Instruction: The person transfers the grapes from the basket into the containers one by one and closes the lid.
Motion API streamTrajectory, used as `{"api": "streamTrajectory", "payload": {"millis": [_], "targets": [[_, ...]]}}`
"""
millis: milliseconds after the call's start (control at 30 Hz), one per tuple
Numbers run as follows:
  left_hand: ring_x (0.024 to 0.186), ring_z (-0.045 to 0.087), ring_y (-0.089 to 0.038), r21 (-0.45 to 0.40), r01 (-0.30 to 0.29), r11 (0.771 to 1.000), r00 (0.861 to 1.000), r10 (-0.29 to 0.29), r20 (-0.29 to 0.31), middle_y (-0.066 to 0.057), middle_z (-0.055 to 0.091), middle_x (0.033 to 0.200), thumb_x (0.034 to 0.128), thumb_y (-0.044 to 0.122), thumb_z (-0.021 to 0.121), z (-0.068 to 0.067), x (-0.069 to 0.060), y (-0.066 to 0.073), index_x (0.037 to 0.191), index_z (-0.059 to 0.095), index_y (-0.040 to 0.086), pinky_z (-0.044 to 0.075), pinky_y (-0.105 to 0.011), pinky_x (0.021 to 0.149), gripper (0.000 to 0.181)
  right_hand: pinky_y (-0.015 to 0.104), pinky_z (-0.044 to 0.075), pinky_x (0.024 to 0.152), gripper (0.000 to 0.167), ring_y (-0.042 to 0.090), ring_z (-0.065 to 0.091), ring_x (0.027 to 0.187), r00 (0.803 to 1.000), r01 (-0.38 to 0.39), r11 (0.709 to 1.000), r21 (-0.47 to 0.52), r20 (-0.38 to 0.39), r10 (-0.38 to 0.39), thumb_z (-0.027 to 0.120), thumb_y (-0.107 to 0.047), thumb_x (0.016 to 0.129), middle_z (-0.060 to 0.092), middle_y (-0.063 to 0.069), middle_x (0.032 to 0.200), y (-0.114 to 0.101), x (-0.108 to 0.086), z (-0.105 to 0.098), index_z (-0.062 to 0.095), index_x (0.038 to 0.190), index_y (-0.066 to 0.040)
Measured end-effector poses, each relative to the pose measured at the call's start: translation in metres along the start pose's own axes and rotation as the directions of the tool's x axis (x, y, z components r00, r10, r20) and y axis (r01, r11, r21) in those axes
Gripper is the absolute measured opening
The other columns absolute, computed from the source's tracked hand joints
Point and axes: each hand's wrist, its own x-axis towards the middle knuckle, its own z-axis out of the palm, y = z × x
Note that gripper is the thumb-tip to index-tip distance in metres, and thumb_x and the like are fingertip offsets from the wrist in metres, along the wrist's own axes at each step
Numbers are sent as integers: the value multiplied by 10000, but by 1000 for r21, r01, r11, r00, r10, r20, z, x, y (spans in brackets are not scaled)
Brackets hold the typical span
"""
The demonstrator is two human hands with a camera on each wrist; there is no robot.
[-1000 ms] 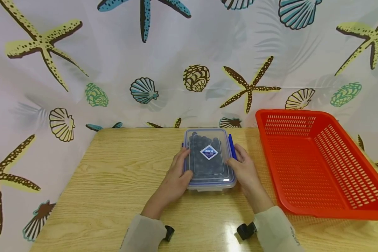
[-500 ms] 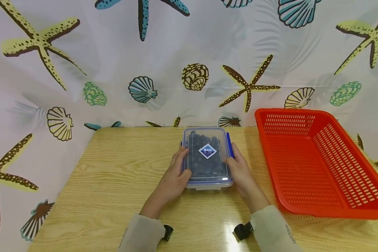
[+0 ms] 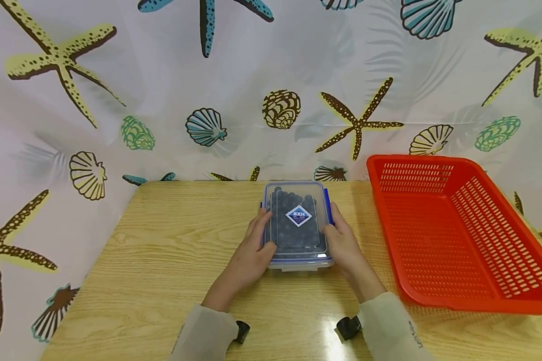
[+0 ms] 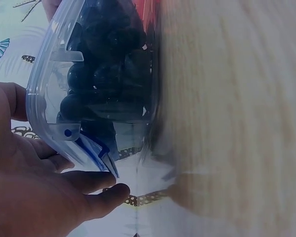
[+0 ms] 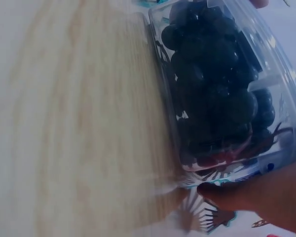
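Observation:
A clear lidded food container (image 3: pixel 298 240) full of dark round grapes (image 4: pixel 106 54) sits on the table in the head view, a blue-and-white diamond label on its lid. My left hand (image 3: pixel 251 253) grips its left side, thumb and a fingertip on the lid's edge. In the left wrist view a blue-edged side latch (image 4: pixel 94 150) slants outward beside the fingers. My right hand (image 3: pixel 347 245) holds the opposite side, thumb on the lid's rim and fingers by the blue right latch (image 3: pixel 328 205). Fingers on the far sides are partly hidden.
A red perforated plastic basket (image 3: pixel 390 250) stands on the right of the wooden table (image 3: pixel 176 240). Behind the table hangs a white cloth (image 3: pixel 244 75) printed with starfish and shells.
My right hand has shifted slightly left, and the blue right latch sits closer to the lid than before. The left hand keeps its hold; the container stays nearly in place.

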Motion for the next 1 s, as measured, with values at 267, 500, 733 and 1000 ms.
{"api": "streamTrajectory", "payload": {"millis": [267, 500, 733, 1000], "targets": [[1522, 95, -211, -11, 2, 1000, 1000, -1, 11, 4, 67, 1691, 951, 146, 445, -4, -1, -2, 1628, 218, 174, 204, -522, 1177, 715, 443, 73, 1205, 657, 238, 44, 1534, 999, 37, 992, -120, -3, -38, 300, -128, 1038, 62, 67, 1690, -3, -1, 2, 25, 1634, -98], [1516, 89, -157, 15, 34, 999, 999, -34, 30, 77, 61, 1688, 973, 214, 465, -7, -2, -4, 1632, 215, 263, 214, -533, 1170, 707, 421, 64, 1207, 669, 216, 35, 1534, 999, 34, 992, -125, -8, -36, 310, -151, 1037, 45, 47, 1691, 0, -1, 3, 10, 1633, -110], [1520, 84, -163, -10, 5, 1000, 1000, -5, 29, 75, 53, 1684, 968, 199, 474, -7, -2, -8, 1631, 224, 255, 187, -536, 1180, 712, 425, 62, 1206, 671, 227, 37, 1533, 999, 42, 993, -110, -8, -43, 318, -144, 1034, 47, 60, 1690, 1, -1, 2, 17, 1633, -105], [1522, 64, -160, -19, 28, 999, 999, -28, 39, 94, 46, 1680, 967, 213, 485, -10, -2, -5, 1629, 226, 267, 162, -548, 1183, 713, 455, 78, 1201, 663, 239, 41, 1535, 999, 36, 991, -129, -7, -37, 316, -154, 1045, 49, 49, 1692, 1, 0, 2, 16, 1636, -131]]}}
